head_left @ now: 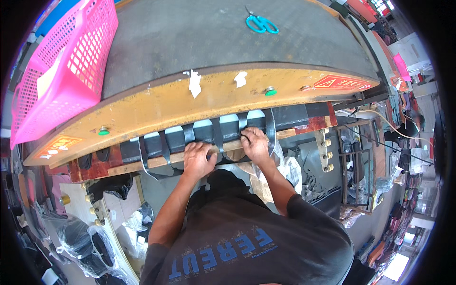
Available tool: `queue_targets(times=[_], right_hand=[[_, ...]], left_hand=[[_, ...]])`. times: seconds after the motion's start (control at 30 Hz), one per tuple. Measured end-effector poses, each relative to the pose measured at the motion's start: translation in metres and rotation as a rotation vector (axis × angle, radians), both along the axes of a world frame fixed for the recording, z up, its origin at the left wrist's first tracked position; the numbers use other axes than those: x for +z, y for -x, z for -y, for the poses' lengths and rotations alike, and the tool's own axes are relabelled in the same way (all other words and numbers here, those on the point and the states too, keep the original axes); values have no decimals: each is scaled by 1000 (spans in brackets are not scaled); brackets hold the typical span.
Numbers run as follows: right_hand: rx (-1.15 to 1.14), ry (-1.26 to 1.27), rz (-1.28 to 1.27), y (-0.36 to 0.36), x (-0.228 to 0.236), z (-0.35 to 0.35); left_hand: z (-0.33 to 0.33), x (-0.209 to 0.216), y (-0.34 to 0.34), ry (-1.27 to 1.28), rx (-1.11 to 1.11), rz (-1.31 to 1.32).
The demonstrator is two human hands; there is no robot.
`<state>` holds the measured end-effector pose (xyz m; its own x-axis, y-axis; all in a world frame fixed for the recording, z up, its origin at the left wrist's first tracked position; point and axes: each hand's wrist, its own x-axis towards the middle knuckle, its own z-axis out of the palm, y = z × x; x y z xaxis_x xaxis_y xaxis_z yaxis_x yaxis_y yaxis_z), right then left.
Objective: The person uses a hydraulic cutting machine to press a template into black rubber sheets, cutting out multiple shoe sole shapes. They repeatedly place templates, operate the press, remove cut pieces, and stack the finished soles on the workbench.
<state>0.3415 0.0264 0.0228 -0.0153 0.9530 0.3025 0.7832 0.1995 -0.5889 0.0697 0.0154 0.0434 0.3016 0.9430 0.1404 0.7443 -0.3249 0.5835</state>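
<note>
My left hand (199, 159) rests over the wooden edge strip (175, 156), its fingers laid out on a dark strap and its thumb apart. To its right, my right hand (256, 144) has its fingers bent and closed on another black strap (242, 124). Several such straps lie side by side across black pieces (204, 131) with pale rounded ends, just under the yellow machine beam (166, 97). A loose strap (144, 159) hangs over the wood at the left. The fingertips and what lies under them are partly hidden.
A pink plastic basket (90, 52) stands on the machine's grey top (180, 38) at the left. Teal-handled scissors (261, 23) lie farther back. Green buttons (270, 92) sit on the beam. Plastic-wrapped items (78, 242) crowd the lower left; a metal rack (354, 166) stands right.
</note>
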Motion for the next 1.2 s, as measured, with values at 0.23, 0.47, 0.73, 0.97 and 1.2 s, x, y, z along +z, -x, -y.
queue_targets(times=[0.23, 0.47, 0.73, 0.97, 1.2], right_hand=[[44, 38, -59, -6, 1, 13], [-171, 49, -123, -54, 27, 7], [-271, 438, 345, -31, 49, -10], [-221, 367, 162, -51, 53, 51], [-500, 242, 74, -155, 53, 139]], left_hand=[[11, -6, -5, 10, 14, -53], [73, 1, -4, 10, -49, 10], [137, 22, 62, 130, 207, 394], [230, -33, 180, 106, 914, 236], [321, -66, 200, 528, 981, 845]])
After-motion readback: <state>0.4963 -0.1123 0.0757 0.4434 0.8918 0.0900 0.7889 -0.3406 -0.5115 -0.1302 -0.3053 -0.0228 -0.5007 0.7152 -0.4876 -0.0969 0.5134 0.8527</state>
